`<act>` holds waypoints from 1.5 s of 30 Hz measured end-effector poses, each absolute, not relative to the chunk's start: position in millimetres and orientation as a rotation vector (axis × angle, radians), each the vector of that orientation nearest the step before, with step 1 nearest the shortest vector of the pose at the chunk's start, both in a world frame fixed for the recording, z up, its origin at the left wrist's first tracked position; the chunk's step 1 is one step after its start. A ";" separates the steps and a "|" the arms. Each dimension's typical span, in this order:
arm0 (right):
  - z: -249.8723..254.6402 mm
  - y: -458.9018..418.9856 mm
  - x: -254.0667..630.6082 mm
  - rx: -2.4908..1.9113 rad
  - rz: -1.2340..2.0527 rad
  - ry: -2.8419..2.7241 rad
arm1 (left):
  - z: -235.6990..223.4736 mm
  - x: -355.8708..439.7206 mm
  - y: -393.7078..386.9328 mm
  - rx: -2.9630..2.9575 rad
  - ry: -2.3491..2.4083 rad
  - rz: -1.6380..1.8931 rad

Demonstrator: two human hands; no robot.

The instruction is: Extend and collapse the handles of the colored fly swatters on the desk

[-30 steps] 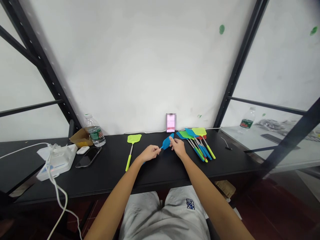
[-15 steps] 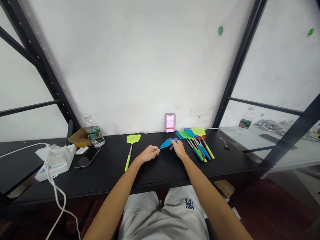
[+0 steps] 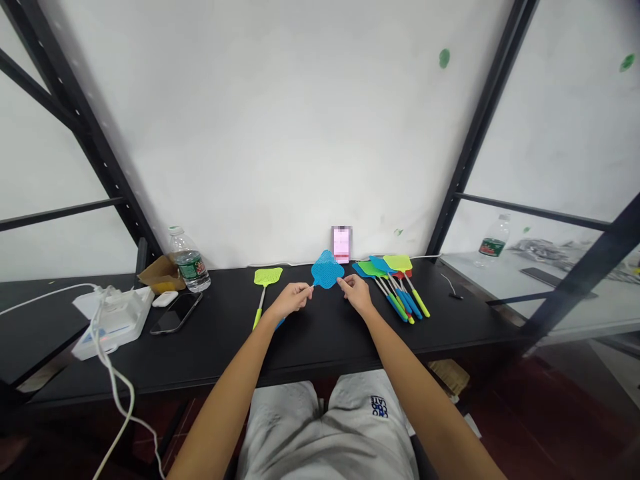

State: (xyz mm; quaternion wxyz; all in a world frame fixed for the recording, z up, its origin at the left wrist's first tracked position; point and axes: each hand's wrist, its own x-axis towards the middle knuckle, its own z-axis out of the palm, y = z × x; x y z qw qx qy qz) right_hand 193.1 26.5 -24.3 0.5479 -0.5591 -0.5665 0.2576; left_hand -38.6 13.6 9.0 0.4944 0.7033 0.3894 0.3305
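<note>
A blue fly swatter (image 3: 327, 269) is held up between my hands, its mesh head turned broad side toward me. My left hand (image 3: 293, 299) is closed around the shaft just below the head; the blue handle end shows a little under my left wrist. My right hand (image 3: 355, 292) pinches the head's right corner between thumb and fingers. Just left of my left hand, a yellow-green fly swatter (image 3: 268, 276) lies on the black table, its handle partly covered by my forearm. To the right of my right hand lies a fanned pile of fly swatters (image 3: 397, 265) in blue, green, yellow and red.
A phone (image 3: 341, 244) with a lit screen leans on the wall behind the blue swatter. Leftward are a water bottle (image 3: 191, 263), a cardboard box (image 3: 161, 273), a dark phone (image 3: 176, 313) and a white power strip (image 3: 120, 327) with cables. A metal frame post (image 3: 475, 133) rises at right.
The blue swatter's head has turned from nearly edge-on to facing me and now stands higher. My left hand has shifted slightly left and up; my right hand has moved to the head's corner.
</note>
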 end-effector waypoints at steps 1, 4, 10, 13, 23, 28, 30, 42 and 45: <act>-25.1 27.2 193.4 -1.334 0.603 -1.349 | 9.1 -38.2 12.9 1.701 0.937 0.796; -25.5 27.4 194.7 -1.377 0.528 -1.404 | 9.8 -34.4 8.3 1.709 0.919 0.725; -24.7 27.6 195.8 -1.319 0.624 -1.488 | 9.4 -28.2 2.9 1.780 0.890 0.645; -23.4 27.8 194.5 -1.206 0.792 -1.388 | 8.3 -28.5 4.2 1.790 0.897 0.642; -12.2 19.7 190.2 -0.953 1.175 -1.169 | 3.1 -27.4 9.0 1.794 0.889 0.639; -16.7 22.4 190.7 -0.953 1.184 -1.120 | 3.5 -27.5 8.0 1.827 0.888 0.652; -16.6 23.0 191.1 -0.952 1.167 -1.112 | 5.0 -27.8 6.6 1.821 0.902 0.661; -27.5 31.1 193.4 -1.044 0.969 -1.300 | 12.1 -34.4 9.5 1.700 0.944 0.783; -31.4 34.0 193.8 -1.111 0.917 -1.321 | 11.8 -34.8 10.0 1.691 0.923 0.784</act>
